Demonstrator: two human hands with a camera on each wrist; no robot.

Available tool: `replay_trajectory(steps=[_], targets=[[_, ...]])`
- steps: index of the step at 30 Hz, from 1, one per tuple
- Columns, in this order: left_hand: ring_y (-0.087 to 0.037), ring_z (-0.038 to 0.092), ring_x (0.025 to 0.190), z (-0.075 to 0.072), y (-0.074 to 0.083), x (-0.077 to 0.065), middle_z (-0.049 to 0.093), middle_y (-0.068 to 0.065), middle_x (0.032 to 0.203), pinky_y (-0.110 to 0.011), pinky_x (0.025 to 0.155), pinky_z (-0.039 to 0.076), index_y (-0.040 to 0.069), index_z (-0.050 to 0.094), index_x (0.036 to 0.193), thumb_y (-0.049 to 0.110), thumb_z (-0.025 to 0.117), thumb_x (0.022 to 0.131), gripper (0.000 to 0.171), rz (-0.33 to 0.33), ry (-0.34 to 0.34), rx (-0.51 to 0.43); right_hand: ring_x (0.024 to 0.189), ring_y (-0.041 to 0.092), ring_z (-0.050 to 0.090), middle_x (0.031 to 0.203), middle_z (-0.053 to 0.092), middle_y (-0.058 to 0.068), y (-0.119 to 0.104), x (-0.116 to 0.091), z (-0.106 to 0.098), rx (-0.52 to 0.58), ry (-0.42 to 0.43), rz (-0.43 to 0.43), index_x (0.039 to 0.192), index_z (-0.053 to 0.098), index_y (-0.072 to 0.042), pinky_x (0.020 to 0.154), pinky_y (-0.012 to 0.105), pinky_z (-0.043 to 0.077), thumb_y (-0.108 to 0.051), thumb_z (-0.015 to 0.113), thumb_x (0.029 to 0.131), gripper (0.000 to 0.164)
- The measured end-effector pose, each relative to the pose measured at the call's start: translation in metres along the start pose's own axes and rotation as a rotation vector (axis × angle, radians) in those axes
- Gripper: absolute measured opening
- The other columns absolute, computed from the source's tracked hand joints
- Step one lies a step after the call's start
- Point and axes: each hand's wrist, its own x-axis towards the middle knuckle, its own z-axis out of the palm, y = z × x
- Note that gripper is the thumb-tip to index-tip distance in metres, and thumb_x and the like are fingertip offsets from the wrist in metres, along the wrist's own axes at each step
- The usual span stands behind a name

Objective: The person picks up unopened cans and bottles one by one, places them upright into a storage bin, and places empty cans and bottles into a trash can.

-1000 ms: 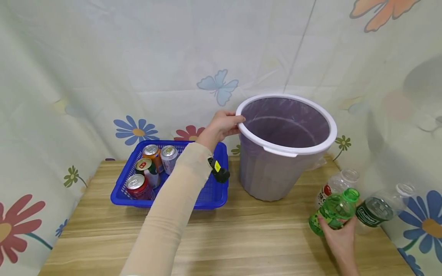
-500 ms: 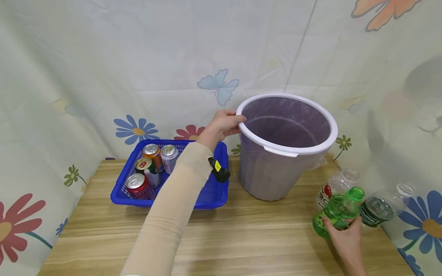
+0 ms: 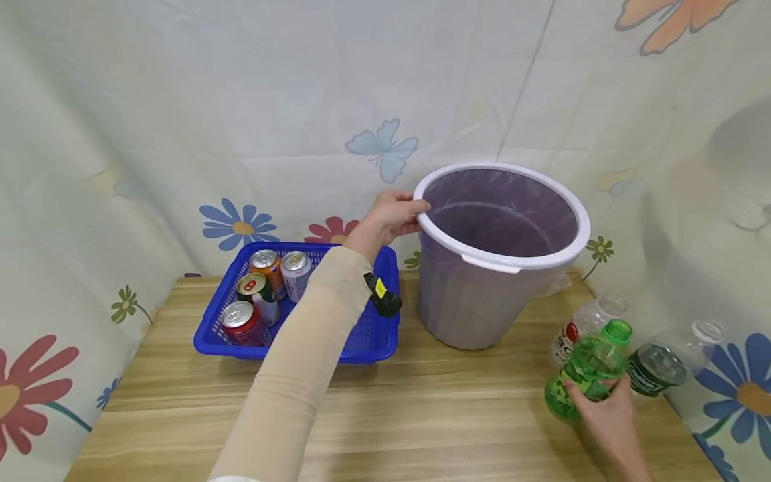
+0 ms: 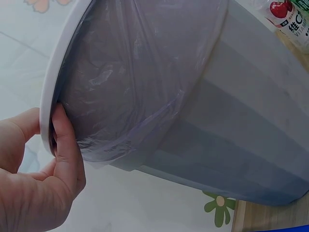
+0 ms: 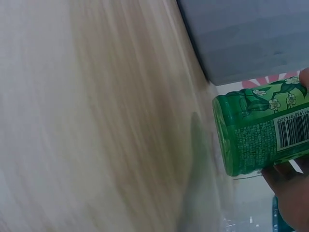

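My left hand [image 3: 391, 217] pinches the white rim [image 3: 581, 231] of a large grey trash bin [image 3: 466, 304] on its left side. In the left wrist view, the fingers [image 4: 67, 145] hook inside the rim, beside a clear liner bag [image 4: 130, 77], with the thumb outside. My right hand [image 3: 608, 415] grips a green plastic bottle [image 3: 593, 368] round its middle; the neck has no cap. The right wrist view shows the bottle's base and barcode label [image 5: 263, 128]; whether it touches the table I cannot tell. Two clear bottles stand close behind: one with a cherry label [image 3: 566, 341], one with a dark-green label [image 3: 656, 368].
A blue plastic basket [image 3: 205, 341] at the left holds several drink cans [image 3: 255, 298]; my left forearm crosses over it. The wood-grain table [image 3: 446, 422] meets flower-printed curtains [image 3: 289, 134] behind and at both sides.
My right hand has shifted the green bottle slightly rightward, then a little nearer to me, with its top less tilted. My left hand stays on the bin's rim.
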Motion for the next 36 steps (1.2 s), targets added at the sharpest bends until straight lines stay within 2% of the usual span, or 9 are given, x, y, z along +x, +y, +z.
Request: replay_trajectory(steps=[9, 12, 14, 16, 23, 26, 30, 33, 36], targets=[[-0.018, 0.063, 0.076, 0.001, -0.001, 0.002, 0.059, -0.012, 0.101, -0.03, 0.073, 0.056, 0.004, 0.051, 0.123, 0.013, 0.066, 0.084, 0.042, -0.005, -0.007, -0.028, 0.108, 0.044, 0.043, 0.12, 0.041, 0.031, -0.009, 0.001, -0.014, -0.066, -0.064, -0.061, 0.131, 0.023, 0.005, 0.086, 0.057, 0.036, -0.033, 0.068, 0.081, 0.078], [-0.018, 0.062, 0.076, 0.001, -0.001, 0.002, 0.059, -0.012, 0.101, -0.03, 0.073, 0.056, 0.004, 0.051, 0.123, 0.013, 0.066, 0.084, 0.042, -0.008, -0.005, -0.032, 0.101, 0.037, 0.046, 0.116, 0.043, 0.028, -0.014, 0.001, -0.017, -0.083, -0.043, -0.117, 0.125, 0.028, 0.006, 0.08, 0.041, 0.041, -0.03, 0.071, 0.079, 0.072], [-0.018, 0.062, 0.077, 0.0, -0.002, 0.003, 0.059, -0.011, 0.102, -0.03, 0.073, 0.056, 0.005, 0.051, 0.122, 0.013, 0.066, 0.084, 0.041, -0.009, -0.004, -0.032, 0.096, 0.027, 0.046, 0.114, 0.045, 0.025, -0.018, 0.002, -0.018, -0.097, -0.022, -0.159, 0.122, 0.031, 0.005, 0.074, 0.027, 0.039, -0.027, 0.072, 0.078, 0.068], [-0.018, 0.062, 0.077, 0.0, -0.002, 0.003, 0.058, -0.011, 0.102, -0.03, 0.074, 0.056, 0.005, 0.051, 0.122, 0.013, 0.066, 0.085, 0.041, -0.01, -0.006, -0.031, 0.093, 0.022, 0.045, 0.113, 0.045, 0.022, -0.022, 0.004, -0.021, -0.118, -0.008, -0.184, 0.12, 0.034, 0.005, 0.067, 0.021, 0.035, -0.026, 0.073, 0.077, 0.066], [-0.018, 0.061, 0.079, -0.001, -0.002, 0.003, 0.058, -0.011, 0.104, -0.03, 0.075, 0.055, 0.006, 0.051, 0.124, 0.014, 0.066, 0.085, 0.042, -0.009, -0.003, -0.036, 0.096, 0.039, 0.045, 0.11, 0.04, 0.026, -0.036, 0.01, -0.033, -0.172, -0.043, -0.184, 0.12, 0.03, 0.007, 0.068, 0.046, 0.039, -0.033, 0.068, 0.08, 0.068], [-0.018, 0.062, 0.079, -0.002, -0.002, 0.002, 0.058, -0.011, 0.103, -0.03, 0.075, 0.055, 0.005, 0.051, 0.124, 0.013, 0.065, 0.085, 0.042, -0.005, -0.004, -0.035, 0.097, 0.039, 0.044, 0.112, 0.04, 0.027, -0.041, 0.015, -0.038, -0.161, -0.042, -0.238, 0.125, 0.03, 0.007, 0.071, 0.05, 0.039, -0.03, 0.069, 0.08, 0.07], [-0.018, 0.062, 0.078, -0.001, -0.001, 0.002, 0.058, -0.011, 0.102, -0.029, 0.074, 0.056, 0.005, 0.051, 0.123, 0.013, 0.066, 0.085, 0.042, -0.004, -0.004, -0.027, 0.094, 0.014, 0.046, 0.113, 0.046, 0.022, -0.047, 0.022, -0.044, -0.149, -0.008, -0.335, 0.128, 0.034, 0.001, 0.072, 0.036, 0.038, -0.024, 0.074, 0.076, 0.07], [-0.017, 0.062, 0.076, -0.001, -0.001, 0.002, 0.058, -0.011, 0.102, -0.029, 0.073, 0.056, 0.005, 0.051, 0.123, 0.013, 0.066, 0.084, 0.042, -0.007, 0.0, -0.022, 0.086, -0.009, 0.037, 0.111, 0.05, 0.019, -0.05, 0.026, -0.047, -0.147, 0.004, -0.387, 0.126, 0.038, 0.0, 0.067, 0.024, 0.034, -0.021, 0.076, 0.074, 0.068], [-0.017, 0.061, 0.076, -0.001, -0.001, 0.002, 0.058, -0.011, 0.102, -0.029, 0.073, 0.056, 0.004, 0.051, 0.123, 0.013, 0.067, 0.084, 0.043, -0.008, -0.001, -0.025, 0.083, -0.016, 0.034, 0.108, 0.052, 0.018, -0.053, 0.028, -0.049, -0.136, -0.004, -0.418, 0.125, 0.039, 0.001, 0.066, 0.02, 0.033, -0.02, 0.076, 0.073, 0.066]])
